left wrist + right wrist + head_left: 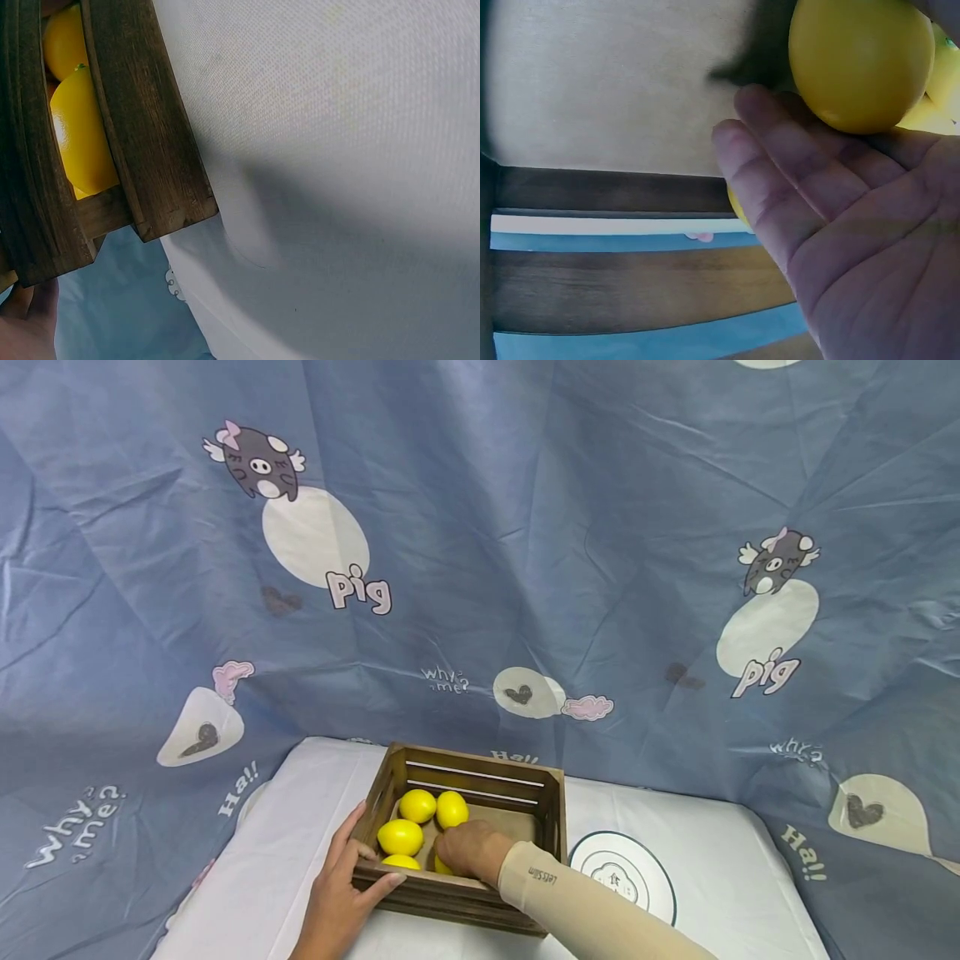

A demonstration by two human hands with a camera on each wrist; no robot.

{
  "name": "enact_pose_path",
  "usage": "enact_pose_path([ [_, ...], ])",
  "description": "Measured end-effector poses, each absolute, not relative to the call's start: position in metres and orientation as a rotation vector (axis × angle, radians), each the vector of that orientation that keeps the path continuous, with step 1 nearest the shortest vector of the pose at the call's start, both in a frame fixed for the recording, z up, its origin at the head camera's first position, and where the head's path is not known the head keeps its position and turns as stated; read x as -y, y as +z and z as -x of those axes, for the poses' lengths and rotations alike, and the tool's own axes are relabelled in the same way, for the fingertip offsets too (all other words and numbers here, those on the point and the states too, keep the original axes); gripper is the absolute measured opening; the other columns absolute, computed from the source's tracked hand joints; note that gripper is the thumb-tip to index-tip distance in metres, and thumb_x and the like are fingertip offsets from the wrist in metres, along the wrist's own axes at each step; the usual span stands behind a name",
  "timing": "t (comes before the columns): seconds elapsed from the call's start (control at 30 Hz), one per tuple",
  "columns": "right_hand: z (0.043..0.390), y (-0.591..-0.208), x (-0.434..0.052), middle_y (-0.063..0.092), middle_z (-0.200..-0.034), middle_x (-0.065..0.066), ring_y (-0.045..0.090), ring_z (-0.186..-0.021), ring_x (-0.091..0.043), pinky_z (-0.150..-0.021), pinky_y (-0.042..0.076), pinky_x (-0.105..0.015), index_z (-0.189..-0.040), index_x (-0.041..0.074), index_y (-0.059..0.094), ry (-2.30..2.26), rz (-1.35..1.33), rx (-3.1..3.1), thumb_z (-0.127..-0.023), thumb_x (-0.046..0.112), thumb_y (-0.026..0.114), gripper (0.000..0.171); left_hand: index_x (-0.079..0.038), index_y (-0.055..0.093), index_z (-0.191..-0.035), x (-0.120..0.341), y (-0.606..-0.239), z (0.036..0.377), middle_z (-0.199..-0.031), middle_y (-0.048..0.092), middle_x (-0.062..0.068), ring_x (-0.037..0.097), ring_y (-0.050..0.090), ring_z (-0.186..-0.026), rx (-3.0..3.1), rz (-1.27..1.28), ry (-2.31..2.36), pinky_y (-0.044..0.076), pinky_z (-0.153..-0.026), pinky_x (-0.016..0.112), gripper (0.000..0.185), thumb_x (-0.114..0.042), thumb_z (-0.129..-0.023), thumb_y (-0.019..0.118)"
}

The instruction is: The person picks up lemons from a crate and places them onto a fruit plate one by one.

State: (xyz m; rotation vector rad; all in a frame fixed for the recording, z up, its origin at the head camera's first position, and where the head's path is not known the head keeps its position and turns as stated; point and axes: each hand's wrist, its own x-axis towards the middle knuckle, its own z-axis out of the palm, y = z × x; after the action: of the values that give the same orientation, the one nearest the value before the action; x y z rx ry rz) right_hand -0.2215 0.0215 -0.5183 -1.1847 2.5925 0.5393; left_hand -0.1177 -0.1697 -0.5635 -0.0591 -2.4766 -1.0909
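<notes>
A brown slatted wooden crate (517,762) stands on the white tabletop, with several yellow lemons (401,837) in its left part. My left hand (337,881) grips the crate's front left corner, thumb along the front rim and fingers on the left side. In the left wrist view, lemons (82,139) show through the gap between the slats. My right hand (472,850) reaches down into the crate. Seen from the right wrist, this hand (840,187) pinches a lemon (862,60) between thumb and forefingers, its outer two fingers stretched out below.
Right of the crate lies a round white plate (652,868) with a dark rim and a printed centre, partly behind my right sleeve (577,893). A blue printed cloth (480,568) hangs behind the white table (697,835).
</notes>
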Motion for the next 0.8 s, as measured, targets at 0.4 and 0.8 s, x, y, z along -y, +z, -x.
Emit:
enact_pose_path([
  [0.4, 0.2237, -0.5202, -0.0207, 0.054, -0.062, 0.007, 0.044, -0.053, -0.011, -0.051, 0.049, -0.029, -0.078, 0.021, 0.068, 0.547, 1.173, -2.550, -0.093, 0.015, 0.073, 0.017, -0.025, 0.049, -0.092, 0.1699, -0.5637, 0.1178, -0.169, 0.029, -0.009, 0.017, 0.056, -0.118, 2.481, 0.053, -1.088, 0.054, -0.083, 0.044, 0.044, -0.041, -0.083, 0.090],
  [0.8, 0.2245, -0.5174, -0.0225, 0.052, -0.063, 0.007, 0.043, -0.053, -0.011, -0.048, 0.044, -0.027, -0.069, 0.020, 0.063, 0.494, 1.167, -2.545, -0.091, 0.014, 0.075, 0.026, -0.026, 0.049, -0.092, 0.1713, -0.5645, 0.1191, -0.169, 0.029, -0.010, 0.013, 0.056, -0.112, 2.470, 0.073, -1.112, 0.053, -0.080, 0.040, 0.044, -0.039, -0.083, 0.090],
])
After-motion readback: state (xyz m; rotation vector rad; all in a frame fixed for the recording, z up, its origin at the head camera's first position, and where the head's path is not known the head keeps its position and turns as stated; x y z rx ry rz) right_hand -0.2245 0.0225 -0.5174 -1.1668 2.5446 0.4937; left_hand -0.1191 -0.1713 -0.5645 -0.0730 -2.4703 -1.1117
